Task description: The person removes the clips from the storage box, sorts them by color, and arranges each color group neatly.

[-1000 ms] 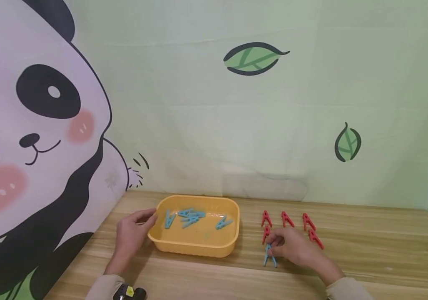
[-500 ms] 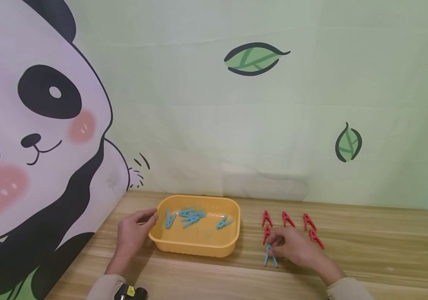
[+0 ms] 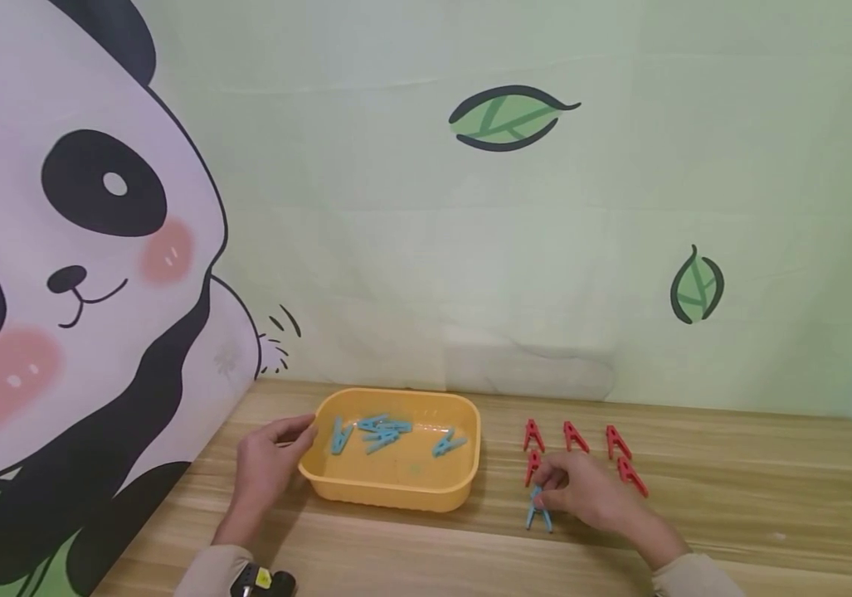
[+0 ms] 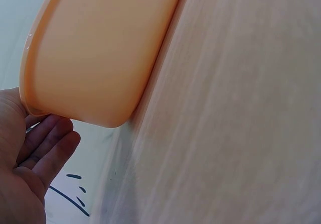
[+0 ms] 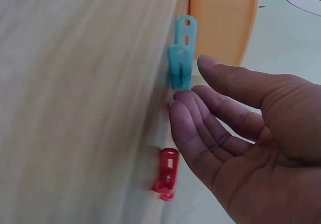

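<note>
The fingers of the right hand (image 3: 586, 494) were loosely bent and only a little apart. The thumb stood clear of the blue plastic clothes-peg (image 5: 176, 63) in the right wrist view, with the other fingertips at its near end; whether they touched it could not be told. That peg was on the worktop (image 3: 732, 497), at the hand's 8 o'clock, legs spread towards 6 o'clock. It sat just below a red plastic clothes-peg (image 3: 533, 469), seemingly to keep the 2 in 1 column.

Further out, 3 more red pegs (image 3: 575, 437) made a spaced row across the hand's 11 to 1 o'clock, and another red peg (image 3: 631, 476) sat at 2 o'clock. The even gaps suggested deliberate ordering, each peg apart from its neighbours.

At 10 o'clock from the hand stood a yellow rounded rectangular tub (image 3: 388, 497), holding a loose scatter of blue pegs (image 3: 340, 436), some overlapping. At its 9 o'clock side, the left hand (image 3: 265, 464) touched the rim with relaxed fingers, probably to steady it.
</note>
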{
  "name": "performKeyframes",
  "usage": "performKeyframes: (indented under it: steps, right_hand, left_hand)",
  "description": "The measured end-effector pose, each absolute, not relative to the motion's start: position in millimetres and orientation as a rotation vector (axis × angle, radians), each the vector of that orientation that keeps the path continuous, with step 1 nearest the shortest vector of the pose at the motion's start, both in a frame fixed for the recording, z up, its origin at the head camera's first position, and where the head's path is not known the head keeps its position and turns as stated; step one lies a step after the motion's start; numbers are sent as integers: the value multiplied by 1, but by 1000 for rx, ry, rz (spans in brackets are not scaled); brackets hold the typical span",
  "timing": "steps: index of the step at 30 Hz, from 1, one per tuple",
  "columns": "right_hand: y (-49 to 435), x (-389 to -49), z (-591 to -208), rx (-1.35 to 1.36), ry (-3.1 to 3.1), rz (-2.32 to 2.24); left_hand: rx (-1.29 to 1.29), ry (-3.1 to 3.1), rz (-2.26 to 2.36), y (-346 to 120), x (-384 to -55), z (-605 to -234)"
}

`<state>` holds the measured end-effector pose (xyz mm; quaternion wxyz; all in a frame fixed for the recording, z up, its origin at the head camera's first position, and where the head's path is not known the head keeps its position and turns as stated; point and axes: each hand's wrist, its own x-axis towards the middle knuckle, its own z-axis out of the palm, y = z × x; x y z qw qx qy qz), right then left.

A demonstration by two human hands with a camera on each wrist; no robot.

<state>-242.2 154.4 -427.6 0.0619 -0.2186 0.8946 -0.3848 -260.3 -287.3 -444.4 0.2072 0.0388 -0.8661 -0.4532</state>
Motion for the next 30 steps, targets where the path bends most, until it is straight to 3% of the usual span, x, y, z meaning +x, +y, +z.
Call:
performKeyframes:
  steps: [18,30]
  right_hand:
    - [128,-252,-390,-812,2638,-1333]
    - [94,-285,-374,-1022,2561,-1334]
  left_hand:
    - [122,-2399,-1256,-287,-262,-446]
    - [127,-2393,-1270,-287,-262,-445]
